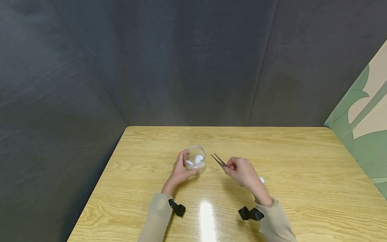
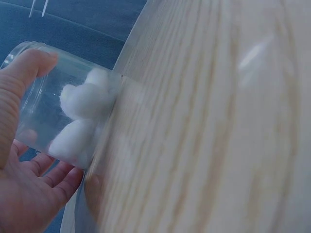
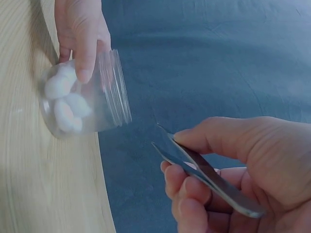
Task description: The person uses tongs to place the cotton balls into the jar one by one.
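A clear plastic jar (image 1: 195, 158) without a lid stands on the table, with several white cotton balls (image 2: 80, 104) at its bottom. My left hand (image 1: 180, 171) grips the jar, thumb on one side and fingers round the other. To the right of the jar, my right hand (image 1: 243, 171) pinches a pair of metal tweezers (image 3: 209, 177) between thumb and fingers. The tweezers' tips stand apart with nothing between them, pointing toward the jar's side of the table. Another white cotton ball (image 1: 262, 180) lies by the right wrist, partly hidden behind it.
The wooden table (image 1: 302, 158) reaches out on both sides of the hands. A dark cloth (image 1: 193, 67) hangs behind it and along its left side. A green and beige patterned surface (image 1: 362, 134) borders the right edge. Black wrist cameras (image 1: 178, 208) sit on both sleeves.
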The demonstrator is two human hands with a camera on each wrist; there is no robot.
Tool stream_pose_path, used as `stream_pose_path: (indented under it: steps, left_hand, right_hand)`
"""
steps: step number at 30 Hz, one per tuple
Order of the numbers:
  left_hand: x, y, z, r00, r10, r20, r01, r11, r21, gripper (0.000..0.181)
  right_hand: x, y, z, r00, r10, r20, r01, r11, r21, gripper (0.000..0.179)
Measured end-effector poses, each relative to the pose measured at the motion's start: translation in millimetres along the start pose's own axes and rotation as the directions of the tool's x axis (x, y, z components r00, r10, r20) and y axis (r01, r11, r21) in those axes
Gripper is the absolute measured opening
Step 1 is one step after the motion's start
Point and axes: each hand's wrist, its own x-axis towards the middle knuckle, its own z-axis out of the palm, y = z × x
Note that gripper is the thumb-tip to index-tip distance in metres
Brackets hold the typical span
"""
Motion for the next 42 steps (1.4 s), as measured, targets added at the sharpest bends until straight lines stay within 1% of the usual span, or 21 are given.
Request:
stream_pose_path:
  steps: [6, 16, 25, 35, 42]
  left_hand:
    - [0.5, -0.7, -0.2, 1.0, 0.003, 0.005, -0.003, 1.0, 0.001, 0.079]
    - [0.9, -2.3, -0.5, 1.0, 0.013, 0.003, -0.013, 1.0, -0.002, 0.079]
    - [1.2, -4.0, 0.0, 1.0, 0.03, -0.006, -0.03, 1.0, -0.002, 0.079]
    - [1.1, -3.7, 0.0, 0.999, 0.033, -0.002, -0.033, 0.999, 0.013, 0.08]
    - [0.5, -3.2, -0.4, 1.0, 0.02, 0.0, -0.02, 1.0, 0.013, 0.08]
  right_hand:
    - [-5.9, 7, -6, 1.0, -0.012, -0.015, 0.012, 1.0, -0.01, 0.01]
    - [-14.7, 13, -12, 0.999, -0.007, -0.038, 0.005, 0.999, -0.034, 0.01]
    - [-23.1, 22, -18, 0.999, 0.016, -0.046, -0.017, 0.999, -0.035, 0.01]
    - [-32.3, 33, -26, 0.997, 0.036, -0.061, -0.04, 0.998, -0.054, 0.009]
    - [-38.1, 38, -30, 0.996, 0.043, -0.073, -0.047, 0.997, -0.056, 0.01]
